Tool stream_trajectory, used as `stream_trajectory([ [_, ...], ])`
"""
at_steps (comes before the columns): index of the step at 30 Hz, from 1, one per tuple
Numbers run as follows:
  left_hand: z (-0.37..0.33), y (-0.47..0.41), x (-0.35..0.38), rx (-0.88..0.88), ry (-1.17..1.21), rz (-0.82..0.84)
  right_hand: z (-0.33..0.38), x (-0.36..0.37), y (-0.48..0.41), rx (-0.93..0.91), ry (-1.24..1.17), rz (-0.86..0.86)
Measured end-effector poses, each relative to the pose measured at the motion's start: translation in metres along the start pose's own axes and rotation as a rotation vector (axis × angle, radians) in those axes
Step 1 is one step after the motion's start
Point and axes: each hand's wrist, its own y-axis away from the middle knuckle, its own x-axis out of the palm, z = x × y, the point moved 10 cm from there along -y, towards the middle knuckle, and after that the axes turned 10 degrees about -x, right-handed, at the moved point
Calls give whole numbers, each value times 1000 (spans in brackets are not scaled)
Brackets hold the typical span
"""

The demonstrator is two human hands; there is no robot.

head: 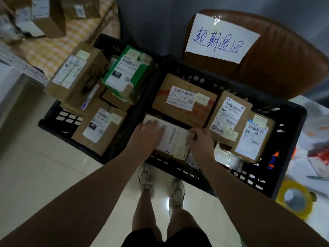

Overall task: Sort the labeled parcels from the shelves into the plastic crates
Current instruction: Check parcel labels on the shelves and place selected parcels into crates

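Parcel [175, 139] sits label-up in the right crate [249, 177]; left hand [147, 135] presses flat, right hand [200, 141] pinches its edge, probably seating it.

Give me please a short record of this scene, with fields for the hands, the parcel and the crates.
left hand: lies flat on top of the parcel
right hand: grips the parcel's right edge
parcel: cardboard, white label, at the near left corner of the right crate
right crate: black, holds other labeled boxes
left crate: black, holds brown boxes and a green box
sign: handwritten paper on the chair behind
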Motion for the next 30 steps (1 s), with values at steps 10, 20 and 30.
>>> stream_trajectory([
  [10, 18, 19, 4, -68, -49, 70, 29, -10, 1, -224, 474, 148],
  [20, 97, 93, -117, -371, 65, -193, 185, -40, 20, -674, 587, 232],
  [30, 266, 219, -223, -727, 119, -475, 436, -35, 56, -1096, 472, 78],
])
